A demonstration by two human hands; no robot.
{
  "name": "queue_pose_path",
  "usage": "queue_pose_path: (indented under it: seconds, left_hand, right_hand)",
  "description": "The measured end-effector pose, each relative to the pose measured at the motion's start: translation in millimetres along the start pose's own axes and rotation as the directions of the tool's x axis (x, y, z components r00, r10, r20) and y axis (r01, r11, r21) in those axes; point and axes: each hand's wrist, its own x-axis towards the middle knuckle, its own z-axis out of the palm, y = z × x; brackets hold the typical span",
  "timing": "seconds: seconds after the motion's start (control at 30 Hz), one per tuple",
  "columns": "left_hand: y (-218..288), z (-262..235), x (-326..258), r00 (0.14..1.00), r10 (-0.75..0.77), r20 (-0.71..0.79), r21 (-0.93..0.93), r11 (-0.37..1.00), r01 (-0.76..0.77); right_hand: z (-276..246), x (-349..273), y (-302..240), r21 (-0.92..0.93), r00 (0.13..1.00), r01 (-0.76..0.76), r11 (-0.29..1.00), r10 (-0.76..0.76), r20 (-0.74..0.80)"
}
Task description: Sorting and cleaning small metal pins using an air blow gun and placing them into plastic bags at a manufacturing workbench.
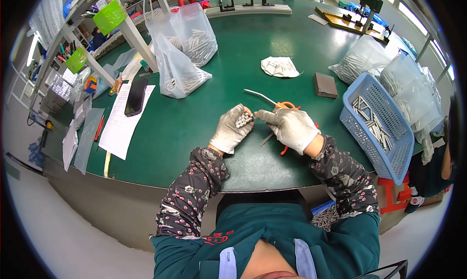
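My left hand (229, 129), in a whitish work glove, is closed around a bundle of short metal rods (244, 119). Their shiny round ends face my right hand (294, 127), gloved as well, whose thumb and fingertips are pressed together right beside the bundle. Whether a rod is between those fingers is hidden. Partly under the right hand lies an orange tool (288, 105), with a thin, bent pale tube (260, 94) pointing to the far left. A narrow flat grey strip (266, 139) rests on the table between my hands.
A blue basket (348, 114) of loose rods stands right, by rod-filled plastic bags (362, 60). More bags (177, 77) stand far left. Beyond my hands lie a white cloth (279, 67) and brown block (325, 85); at left, a phone (135, 98) on paper (118, 133) and red pen (99, 128).
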Motion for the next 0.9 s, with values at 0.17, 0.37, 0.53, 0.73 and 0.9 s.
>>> queue_pose_path:
  seconds: [0.17, 0.37, 0.53, 0.73, 0.9]
  left_hand:
    - [2, -1, 0, 1.000, 0.021, 0.002, 0.047, 0.999, -0.021]
    - [1, -1, 0, 0.999, 0.042, 0.000, 0.057, 0.998, -0.042]
    - [4, -1, 1, 1.000, 0.008, 0.002, 0.030, 1.000, -0.008]
    - [6, -2, 4, 0.999, -0.022, 0.034, 0.013, 1.000, 0.022]
    - [-4, -1, -1, 0.999, -0.003, 0.042, -0.004, 1.000, 0.003]
  right_hand:
    - [-2, 2, -3, -0.004, 0.999, -0.016, 1.000, 0.016, 0.045]
    - [-9, 3, -4, -0.075, 0.998, 0.014, 0.997, -0.009, 0.066]
    - [-11, 7, -4, -0.083, 0.987, -0.053, 0.995, 0.065, 0.144]
    - [-10, 9, 15, 0.054, 0.984, 0.025, 0.998, -0.035, 0.178]
    - [-16, 4, 28, 0.001, 0.988, 0.011, 1.000, -0.011, 0.154]
